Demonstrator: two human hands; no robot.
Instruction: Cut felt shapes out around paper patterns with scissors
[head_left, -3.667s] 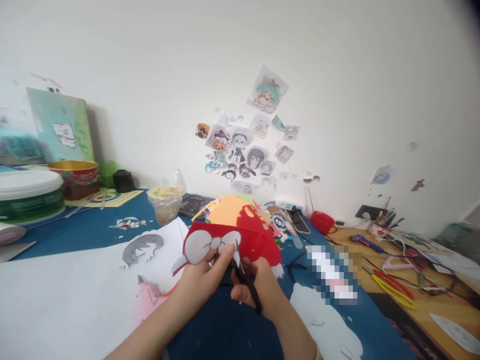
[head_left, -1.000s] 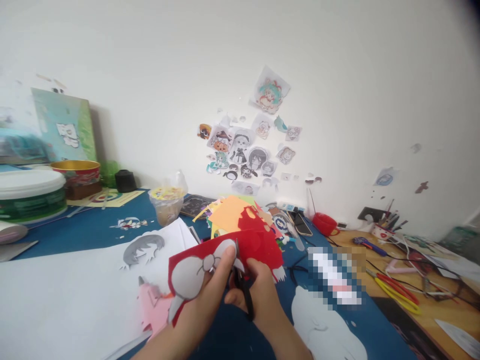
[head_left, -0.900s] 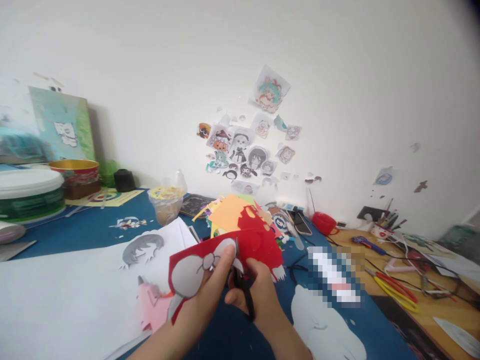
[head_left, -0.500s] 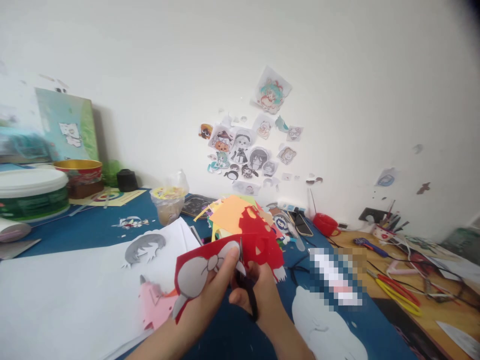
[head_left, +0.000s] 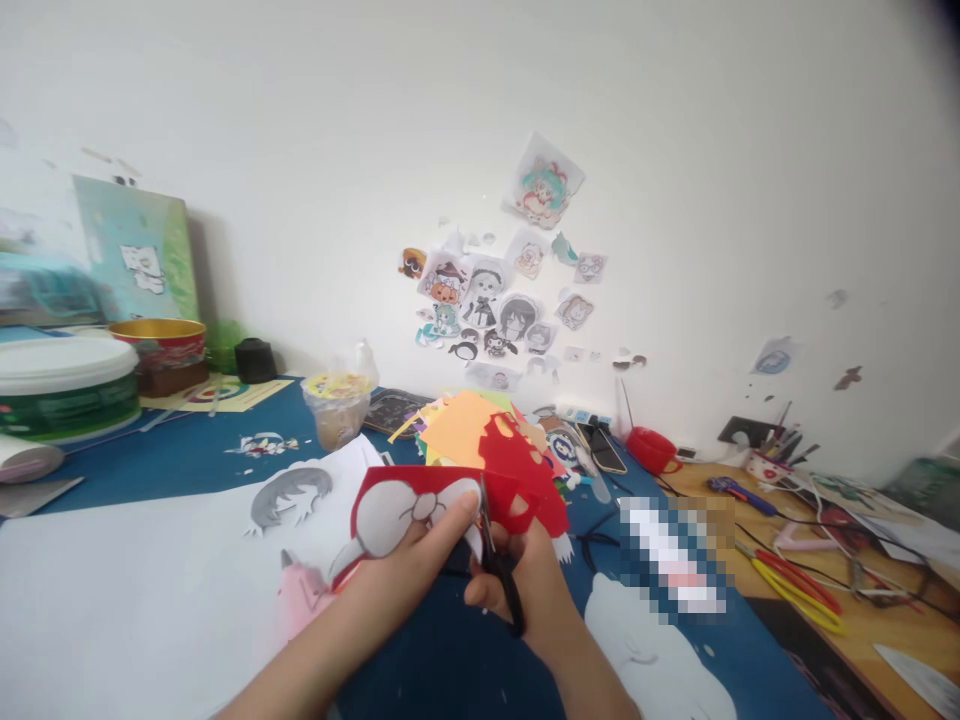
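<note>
Left hand (head_left: 416, 570), raised above the front edge of the blue tabletop (head_left: 187, 455), pinches a sheet of red paper (head_left: 517, 480) with the thumb pressed on top, close beside a grey bow shape (head_left: 390, 515) stuck to its face; the grip sits next to the cutting line, apparently to hold the thin sheet taut and flat. Black scissors (head_left: 501, 572) meet the paper just right of that thumb, blades pointing up and away and, as far as can be seen, nearly closed. Right hand (head_left: 529, 585) is curled shut around the scissor handles, fingers through the loops, touching the paper's lower edge. Both hands work in the air, well clear of anything lying below. To the left, a large white sheet (head_left: 112, 600) covers the near left corner, with a pink scrap (head_left: 300, 600) and a grey hair-shaped cutout (head_left: 289, 495) on it. Behind the hands, a stack of coloured paper (head_left: 461, 430) lies near the middle, close to the red sheet's far edge. To the right, a white cutout (head_left: 660, 665) lies at the front edge; beyond it the wooden right side is crowded with pliers (head_left: 795, 580) and cables, leaving little open room.
</note>
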